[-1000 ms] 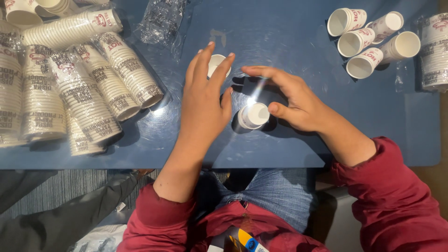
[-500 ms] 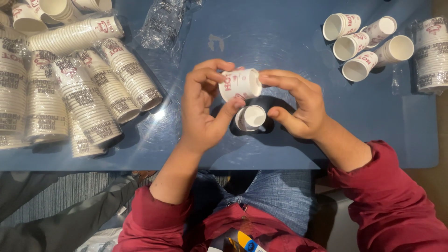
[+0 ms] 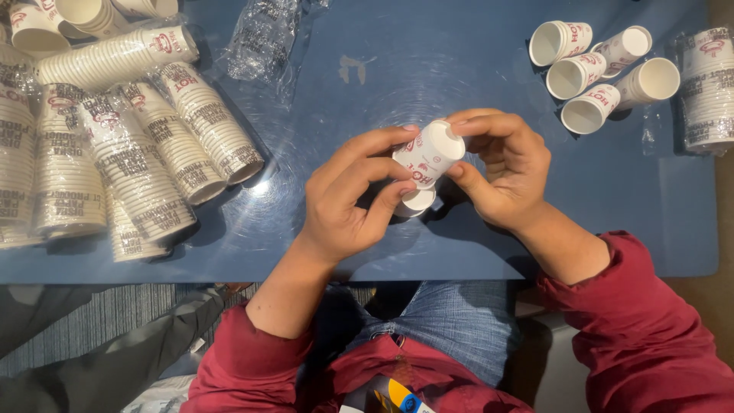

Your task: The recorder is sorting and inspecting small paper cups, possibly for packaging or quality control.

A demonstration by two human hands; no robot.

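While bare tabletop [image 3: 428, 69] lies open ahead, the left hand [image 3: 348, 203] and right hand [image 3: 501, 168] clamp a tilted paper cup [image 3: 428, 157] near the front edge, half hiding a second cup [image 3: 417, 202].

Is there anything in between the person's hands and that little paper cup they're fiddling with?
Nothing visible. The left hand and right hand both grip the small paper cup directly, above the blue table. A second cup sits just under it, partly hidden by the fingers.
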